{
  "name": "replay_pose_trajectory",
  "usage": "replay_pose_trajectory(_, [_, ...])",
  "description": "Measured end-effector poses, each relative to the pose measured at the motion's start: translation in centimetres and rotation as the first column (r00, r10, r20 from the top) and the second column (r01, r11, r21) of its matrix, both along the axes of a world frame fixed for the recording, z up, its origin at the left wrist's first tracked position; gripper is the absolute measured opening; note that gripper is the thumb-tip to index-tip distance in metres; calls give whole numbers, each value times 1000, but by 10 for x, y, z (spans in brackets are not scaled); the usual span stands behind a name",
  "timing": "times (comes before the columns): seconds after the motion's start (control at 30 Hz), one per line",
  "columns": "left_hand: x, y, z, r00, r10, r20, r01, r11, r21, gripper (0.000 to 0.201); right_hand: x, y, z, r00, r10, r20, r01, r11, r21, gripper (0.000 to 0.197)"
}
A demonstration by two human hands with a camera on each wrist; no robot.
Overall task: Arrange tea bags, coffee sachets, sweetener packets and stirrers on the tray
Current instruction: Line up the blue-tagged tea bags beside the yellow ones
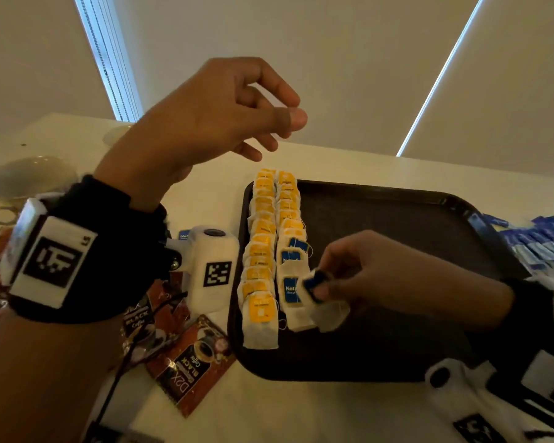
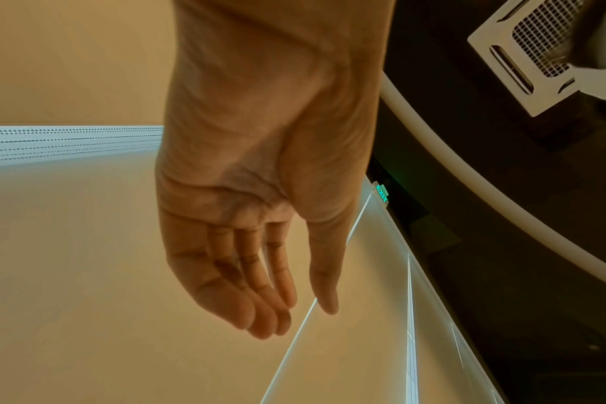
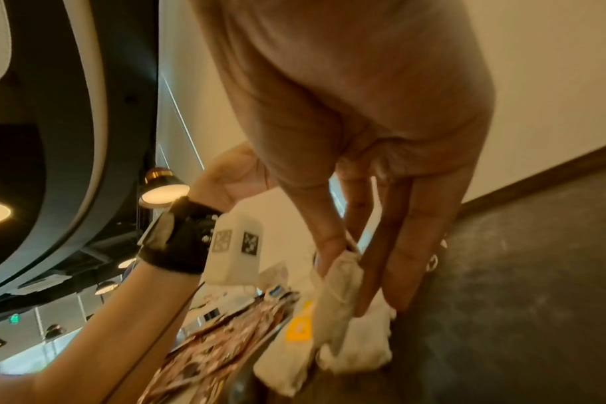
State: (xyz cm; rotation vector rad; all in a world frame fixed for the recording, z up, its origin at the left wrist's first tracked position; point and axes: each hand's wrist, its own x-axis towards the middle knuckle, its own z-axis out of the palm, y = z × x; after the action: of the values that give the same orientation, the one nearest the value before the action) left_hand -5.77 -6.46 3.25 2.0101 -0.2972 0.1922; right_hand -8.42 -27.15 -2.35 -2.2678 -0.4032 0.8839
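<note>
1. Dim, warm amber light all round; the dark tray (image 1: 397, 219) swallows detail and shows almost no sheen.
2. Behind the tray, cool white-blue slits (image 1: 442, 75) of daylight blaze between the blinds, blown out.
3. Right-wrist view: round ceiling lamps (image 3: 164, 191) glow up and left of the tray, and the tea bags (image 3: 342, 314) on it smear with motion blur.
4. Wide-angle bending curves straight edges toward the frame borders.
5. Left-wrist view: soft, grainy palm, background hazy.

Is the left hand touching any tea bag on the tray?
Apart. Head view shows the left hand raised above the tea bags, holding nothing.
</note>
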Motion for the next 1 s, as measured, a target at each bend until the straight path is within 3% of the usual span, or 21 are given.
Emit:
replay_pose_trajectory(0.1, [-2,3,2,1000,1,6,-1,1000,10,29,-3,8,-6,994,27,-104,-33,997,-65,9])
replay_pose_trajectory(0.37, [-6,6,6,1000,-27,-5,27,999,42,39,2,15,-19,983,-52,-178,41,997,-66,16])
replay_pose_trajectory(0.53, [-5,7,5,1000,-22,10,21,998,65,26,0,19,-20,999,-50,4,50,990,-135,30])
replay_pose_trajectory(0.7, [-4,8,5,999,10,31,-13,996,86,23,-11,21,-12,948,182,261,-111,958,-263,27])
replay_pose_trajectory(0.77, [-4,10,6,998,30,47,-34,996,84,25,-16,22,-9,922,290,256,-209,931,-301,22])
replay_pose_trajectory(0.87, [-3,16,8,996,69,64,-74,995,69,26,-18,24,-12,857,447,255,-330,857,-395,35])
replay_pose_trajectory(1.0, [-4,34,11,986,136,92,-142,988,58,25,-13,26,-18,831,487,270,-361,840,-405,34])
